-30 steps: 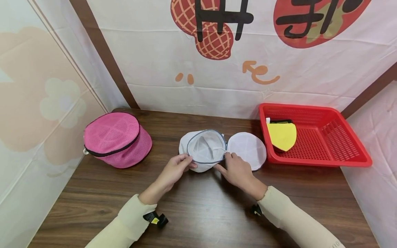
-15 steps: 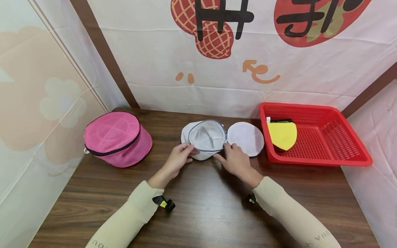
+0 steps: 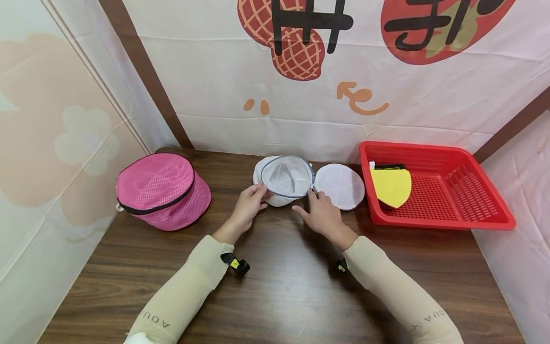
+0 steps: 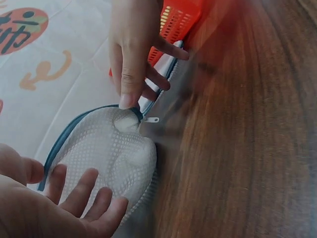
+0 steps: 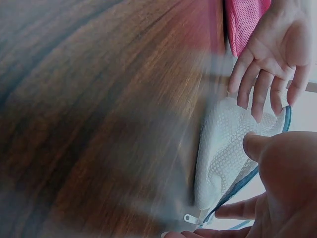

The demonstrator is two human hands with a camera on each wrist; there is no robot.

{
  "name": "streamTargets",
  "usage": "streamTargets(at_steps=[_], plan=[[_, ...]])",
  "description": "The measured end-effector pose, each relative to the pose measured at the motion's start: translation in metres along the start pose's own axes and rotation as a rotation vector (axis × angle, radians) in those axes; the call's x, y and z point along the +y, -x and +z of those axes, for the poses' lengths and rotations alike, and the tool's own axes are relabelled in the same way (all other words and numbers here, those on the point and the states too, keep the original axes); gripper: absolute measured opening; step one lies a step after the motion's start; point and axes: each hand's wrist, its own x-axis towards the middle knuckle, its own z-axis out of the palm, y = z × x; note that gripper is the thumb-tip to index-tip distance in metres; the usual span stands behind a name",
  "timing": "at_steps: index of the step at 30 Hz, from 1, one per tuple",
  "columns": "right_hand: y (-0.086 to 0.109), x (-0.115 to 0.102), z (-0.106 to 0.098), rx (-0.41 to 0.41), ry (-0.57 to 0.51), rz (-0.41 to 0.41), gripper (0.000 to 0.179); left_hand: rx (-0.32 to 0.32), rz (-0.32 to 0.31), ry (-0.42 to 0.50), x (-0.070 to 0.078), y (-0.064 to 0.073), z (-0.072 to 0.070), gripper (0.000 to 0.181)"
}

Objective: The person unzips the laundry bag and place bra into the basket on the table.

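Note:
A white mesh laundry bag (image 3: 280, 199) with a blue zipped rim stands on the table in the head view, its mouth facing up. Its round white lid (image 3: 339, 186) lies folded out to the right. My left hand (image 3: 249, 203) holds the rim on the near left side between thumb and index finger, the other fingers loosely bent, as the left wrist view shows. Fingertips of my right hand (image 3: 321, 212) touch the rim beside the hinge, its thumb spread away. A white zipper pull (image 4: 152, 119) hangs by that corner.
At the left stands a pink mesh bag (image 3: 156, 184) with black trim. On the right, a red plastic basket (image 3: 494, 191) holds a yellow piece (image 3: 391, 186) with a black edge. A printed cloth (image 3: 215, 86) hangs behind the wooden table (image 3: 275, 286).
Both hands have moved forward with the white mesh bag, which slid toward the back of the table. The right thumb has come away from the bag. The pink bag and basket stay put.

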Motion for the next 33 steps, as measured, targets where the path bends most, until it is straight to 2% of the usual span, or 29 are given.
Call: streamTargets(at_steps=[8,13,25,30,33], plan=[[-0.006,-0.002,0.001,-0.005,0.013,0.014,0.082,0.010,0.022,-0.012,0.005,-0.005,0.004,0.033],[-0.009,-0.003,0.000,-0.031,0.014,0.028,0.084,-0.010,0.023,-0.020,0.006,-0.004,0.003,0.036],[-0.007,-0.003,-0.003,-0.037,0.010,0.033,0.083,-0.048,0.035,-0.060,0.007,0.002,-0.007,0.037],[-0.008,-0.003,-0.004,-0.042,0.010,0.034,0.083,-0.065,0.055,-0.099,0.019,0.009,-0.016,0.038],[-0.009,-0.004,-0.005,-0.049,0.009,0.035,0.083,-0.105,0.081,-0.134,0.031,0.017,-0.024,0.038]])
